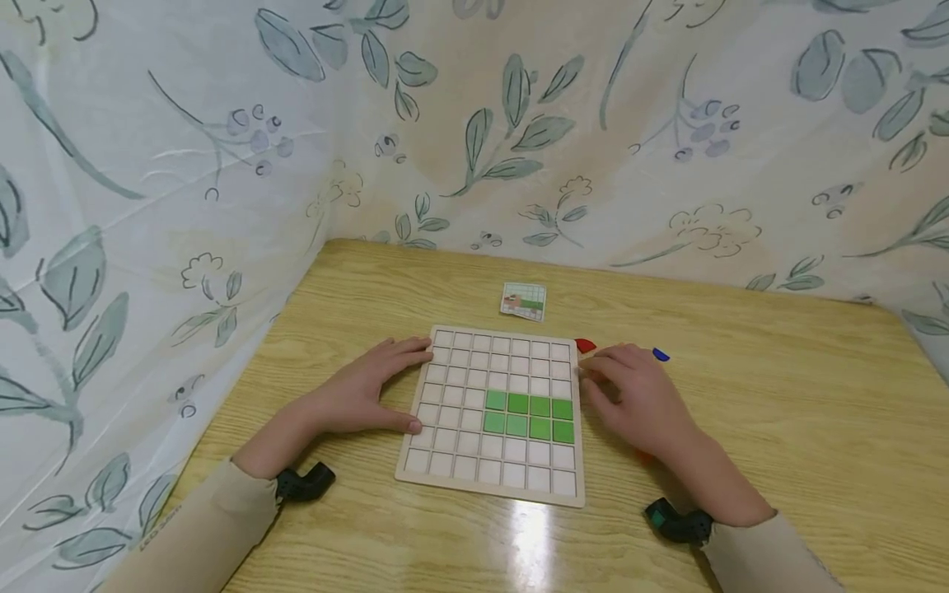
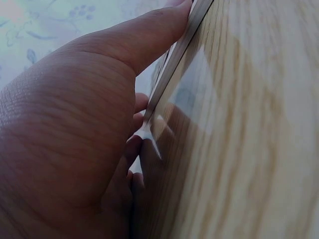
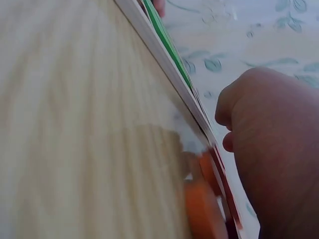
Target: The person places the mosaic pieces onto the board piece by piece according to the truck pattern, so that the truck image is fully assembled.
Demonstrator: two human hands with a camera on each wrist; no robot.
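Observation:
A square wooden grid board (image 1: pixel 443 440) lies on the table, with several green square tiles (image 1: pixel 530 417) in two rows at its right side. My left hand (image 1: pixel 365 387) spans the board's left edge, thumb and fingertips touching the rim. In the left wrist view the thumb rests on the board's edge (image 2: pixel 174 57). My right hand (image 1: pixel 639 397) is beside the right edge, fingers loosely bent and fingertips right at the rim; nothing shows between them. A red piece (image 1: pixel 586 346) and a blue piece (image 1: pixel 661 355) lie around it. An orange piece (image 3: pixel 202 209) is partly hidden by the hand in the head view.
A small picture card (image 1: pixel 523 301) lies behind the board on the wood-grain table (image 1: pixel 400 284). A leaf-patterned cloth (image 1: pixel 519 148) hangs along the table's back and left side.

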